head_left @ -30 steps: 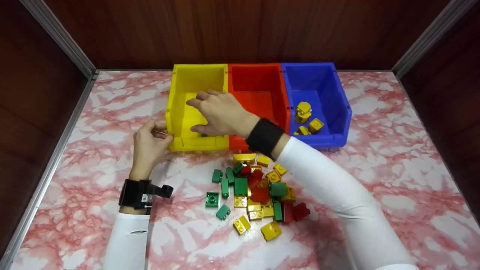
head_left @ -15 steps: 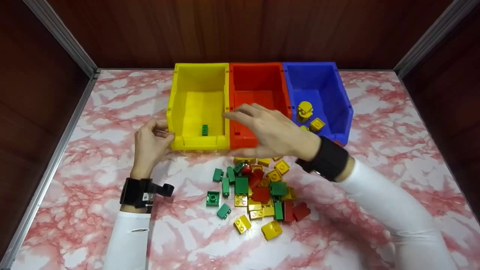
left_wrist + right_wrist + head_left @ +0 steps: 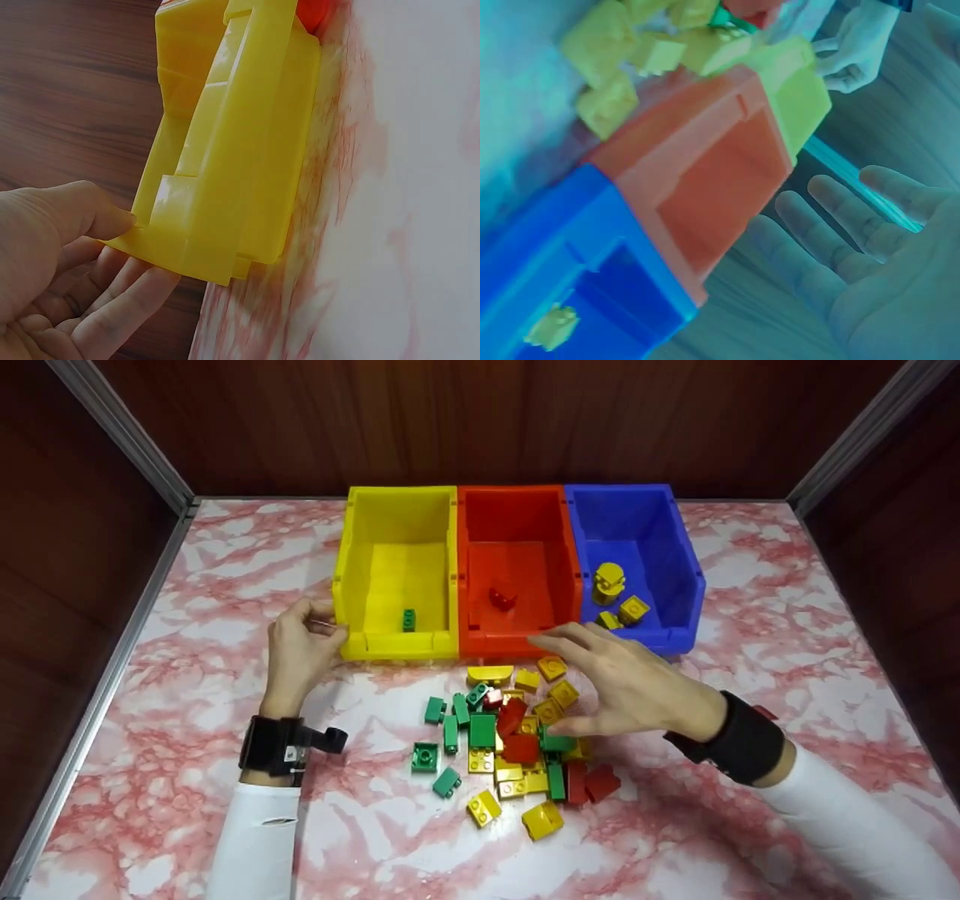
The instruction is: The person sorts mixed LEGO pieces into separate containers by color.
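Right hand [image 3: 626, 682], fingers apart and empty, hangs over the blocks [image 3: 519, 749] heaped before the red bin [image 3: 511, 514], left hand [image 3: 300, 649] pinching the yellow bin [image 3: 401, 514]; packed so closely, the blocks could scatter under a hasty grab.

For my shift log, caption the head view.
Left hand grips the yellow bin; right hand hovers over the mixed-color brick pile.
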A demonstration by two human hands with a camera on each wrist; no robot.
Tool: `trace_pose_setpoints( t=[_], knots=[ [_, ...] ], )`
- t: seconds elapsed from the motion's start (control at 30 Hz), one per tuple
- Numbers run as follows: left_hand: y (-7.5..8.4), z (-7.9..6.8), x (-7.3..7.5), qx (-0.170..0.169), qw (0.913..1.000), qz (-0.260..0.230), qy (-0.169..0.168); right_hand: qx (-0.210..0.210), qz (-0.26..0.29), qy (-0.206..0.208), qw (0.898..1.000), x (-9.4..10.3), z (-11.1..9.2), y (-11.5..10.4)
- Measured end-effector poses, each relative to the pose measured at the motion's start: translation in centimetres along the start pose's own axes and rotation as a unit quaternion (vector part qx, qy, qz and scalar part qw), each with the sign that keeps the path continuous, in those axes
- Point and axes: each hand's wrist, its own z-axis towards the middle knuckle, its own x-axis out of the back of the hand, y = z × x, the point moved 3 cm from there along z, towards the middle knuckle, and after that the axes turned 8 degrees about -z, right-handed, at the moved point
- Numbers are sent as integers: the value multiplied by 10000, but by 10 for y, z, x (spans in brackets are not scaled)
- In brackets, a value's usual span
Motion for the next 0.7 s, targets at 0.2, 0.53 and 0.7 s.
trace_pose_setpoints(
  t=[0.2,0.53,0.7],
  knots=[
    [0,-1,1,-12,10000,-1,13,-167,200,-303,9992,-18,-14,-1],
    [0,0,1,-79,9999,0,89,548,308,-479,9969,-53,-16,-13],
    [-2,0,1,-66,9999,-40,112,589,337,-493,9965,-56,-14,-16]
  ],
)
